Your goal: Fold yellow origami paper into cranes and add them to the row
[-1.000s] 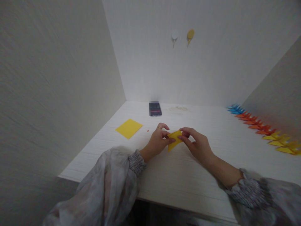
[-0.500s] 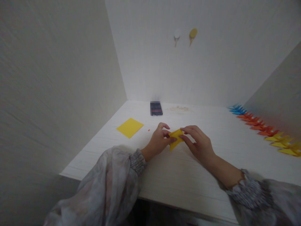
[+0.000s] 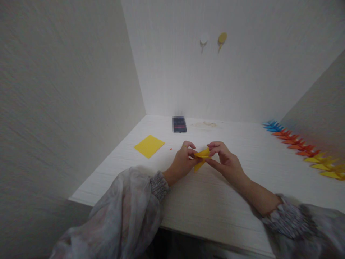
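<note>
Between my two hands, just above the white table, is a small piece of folded yellow paper (image 3: pixel 202 154) with one layer lifted apart from the rest. My left hand (image 3: pixel 185 158) pinches its left side between thumb and fingers. On the right side, my right hand (image 3: pixel 225 158) grips the paper's edge with thumb and fingertips. A flat square of yellow paper (image 3: pixel 149 146) lies on the table to the left of my left hand.
A dark phone (image 3: pixel 179 124) sits near the back wall, its screen blurred. Along the right wall runs a row of folded paper figures (image 3: pixel 298 142) in blue, orange and yellow. A tiny orange scrap (image 3: pixel 170 149) lies beside the yellow square. Two hooks (image 3: pixel 222 38) hang on the wall.
The folded paper's upper layer has been opened away from its lower part. My right hand's fingers have shifted and spread slightly at its edge; my left hand stays nearly in place.
</note>
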The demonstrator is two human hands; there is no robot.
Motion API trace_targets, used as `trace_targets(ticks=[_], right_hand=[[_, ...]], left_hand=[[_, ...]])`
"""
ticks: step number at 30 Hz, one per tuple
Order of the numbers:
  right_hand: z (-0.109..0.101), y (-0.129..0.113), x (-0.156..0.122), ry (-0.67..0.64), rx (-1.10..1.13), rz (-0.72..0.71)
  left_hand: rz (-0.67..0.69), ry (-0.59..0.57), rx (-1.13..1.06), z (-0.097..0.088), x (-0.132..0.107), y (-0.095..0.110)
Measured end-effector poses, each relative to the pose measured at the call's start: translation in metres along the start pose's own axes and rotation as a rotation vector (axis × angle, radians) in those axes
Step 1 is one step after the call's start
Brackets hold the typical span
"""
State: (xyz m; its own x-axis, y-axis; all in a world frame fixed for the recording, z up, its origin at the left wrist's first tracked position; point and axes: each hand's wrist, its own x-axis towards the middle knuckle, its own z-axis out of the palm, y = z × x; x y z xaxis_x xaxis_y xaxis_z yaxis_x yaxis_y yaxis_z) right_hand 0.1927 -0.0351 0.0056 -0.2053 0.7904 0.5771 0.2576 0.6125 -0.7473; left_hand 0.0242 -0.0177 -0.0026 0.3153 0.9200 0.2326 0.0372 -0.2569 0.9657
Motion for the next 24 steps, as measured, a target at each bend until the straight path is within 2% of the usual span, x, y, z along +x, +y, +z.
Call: trace_targets(ticks=[3, 7, 12, 18, 24], right_hand=[[0.0003, 0.0000, 0.0000, -0.030, 0.029, 0.026], [0.0011, -0.0021, 0.0017, -0.140, -0.040, 0.034], [0.0002, -0.0029, 0.0027, -0.140, -0.069, 0.016], [-0.0023, -0.0007, 0.0001, -0.195, -0.096, -0.073], [-0.0031, -0.0025, -0.0009, -0.203, -0.197, -0.162]], left_hand=[[0.024, -0.002, 0.038, 0.0001, -0.0002, 0.0012], [0.035, -0.024, 0.019, 0.0006, -0.0002, 0.0031], [-0.023, -0.063, -0.219, 0.0026, 0.0004, 0.0082], [-0.124, -0.031, -0.475, 0.0035, 0.0023, 0.0085], [-0.143, 0.017, -0.513, 0.0029, 0.0030, 0.0083]])
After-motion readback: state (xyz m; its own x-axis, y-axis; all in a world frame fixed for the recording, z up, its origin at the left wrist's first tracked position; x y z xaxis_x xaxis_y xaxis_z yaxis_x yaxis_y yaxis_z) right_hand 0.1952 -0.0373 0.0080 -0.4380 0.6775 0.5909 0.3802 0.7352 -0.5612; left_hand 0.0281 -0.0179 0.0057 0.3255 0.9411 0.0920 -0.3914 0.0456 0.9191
